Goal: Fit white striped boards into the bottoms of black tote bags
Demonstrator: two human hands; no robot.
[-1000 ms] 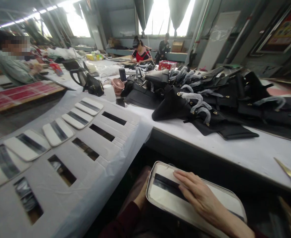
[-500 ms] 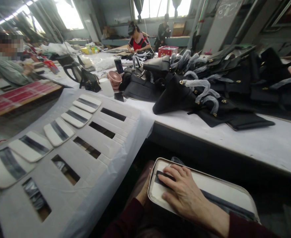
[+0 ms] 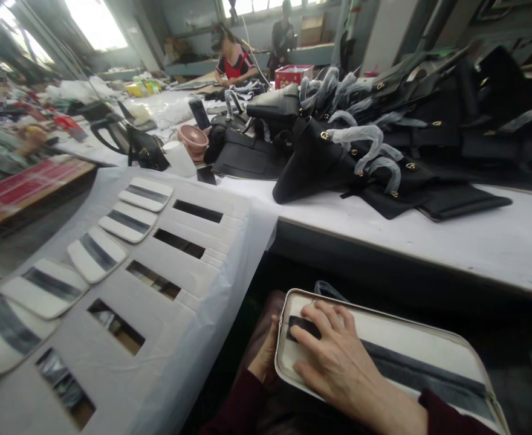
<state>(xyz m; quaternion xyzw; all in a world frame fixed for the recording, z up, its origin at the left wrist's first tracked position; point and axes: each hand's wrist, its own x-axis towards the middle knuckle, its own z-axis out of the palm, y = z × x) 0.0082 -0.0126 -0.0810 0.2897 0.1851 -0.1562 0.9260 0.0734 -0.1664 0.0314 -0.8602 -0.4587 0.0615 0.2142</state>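
Observation:
In front of me, over my lap, is a long white panel (image 3: 422, 338) with rounded corners, a raised rim and a dark lengthwise stripe. It resembles the underside of a bag, and a plastic-wrapped loop (image 3: 329, 291) shows behind its far edge. My right hand (image 3: 338, 344) lies on the panel, fingers spread and pressed to the surface near its left end, across the stripe. My left hand (image 3: 266, 356) holds that left end at the rim from the side; most of its fingers are hidden behind the panel.
On my left, white striped pads (image 3: 97, 254) lie in a row on a cardboard sheet (image 3: 166, 320) with cut-out slots. A white table (image 3: 384, 232) carries black bags (image 3: 311, 160), a pink fan (image 3: 193, 143), a white cup (image 3: 179, 158) and a kettle (image 3: 112, 130). Co-workers sit beyond.
The camera view has shifted slightly. Both hands keep nearly the same places on the panel, with the right hand still spread flat on it.

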